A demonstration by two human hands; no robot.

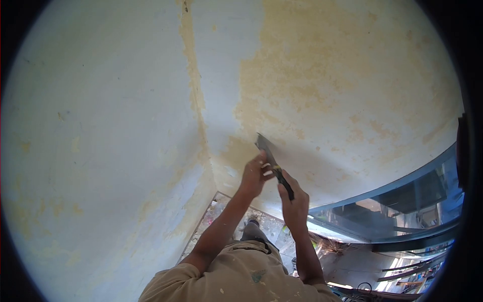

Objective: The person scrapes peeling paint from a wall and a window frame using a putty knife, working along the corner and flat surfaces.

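A scraper [275, 167] with a dark handle and a flat metal blade is angled up against the wall [327, 65], its blade edge at or close to the patchy surface. My right hand [295, 202] is wrapped round the handle. Higher up, by the blade, my left hand [254, 175] has its fingers curled and pressed to the tool. White coating covers much of this wall, with yellowish patches above and to the right of the blade.
Left of the corner, another wall [110, 126] shows white and yellowish marks. A window [402, 206] with a blue-grey frame curves along the lower right. Below me, the floor [217, 206] is strewn with pale flakes and debris.
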